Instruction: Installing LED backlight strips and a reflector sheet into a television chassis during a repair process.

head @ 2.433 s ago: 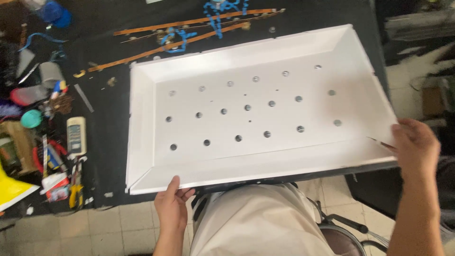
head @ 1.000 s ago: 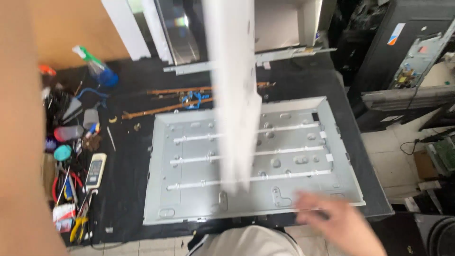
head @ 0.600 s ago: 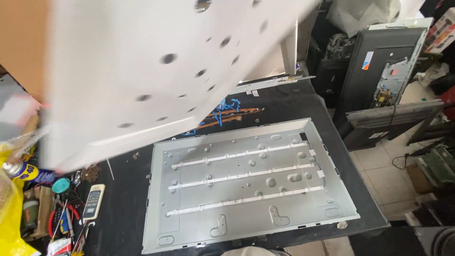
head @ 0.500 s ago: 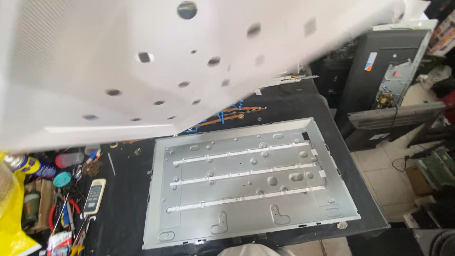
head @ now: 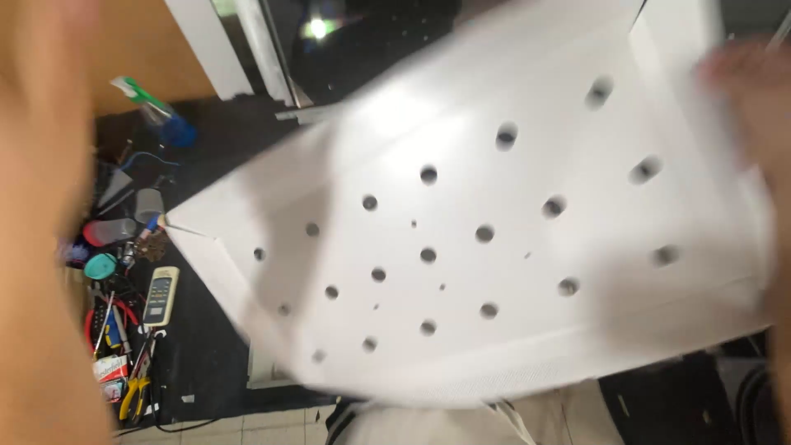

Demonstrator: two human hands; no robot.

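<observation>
Head view: big white perforated sheet is up in the air, tilted, filling most of the frame. Folded rims show along its left edge and far right edge; round holes are scattered over the face.

Right hand is a blur at the sheet's upper right corner, touching the rim. Looks closed on it, but the blur means I cannot tell the grip for sure.

Left side: a blurred forearm runs down the frame edge. Left hand itself isn't visible, so grip unknown.

Sheet's left corner hangs over the dark worktop, just above the clutter. Under that corner: a remote control, a teal round cap, and yellow-handled pliers near the worktop's front edge. A blue spray bottle stands further back, clear of the sheet.

Near edge of the sheet sits over the person's lap. Tiled floor shows below the worktop edge.
</observation>
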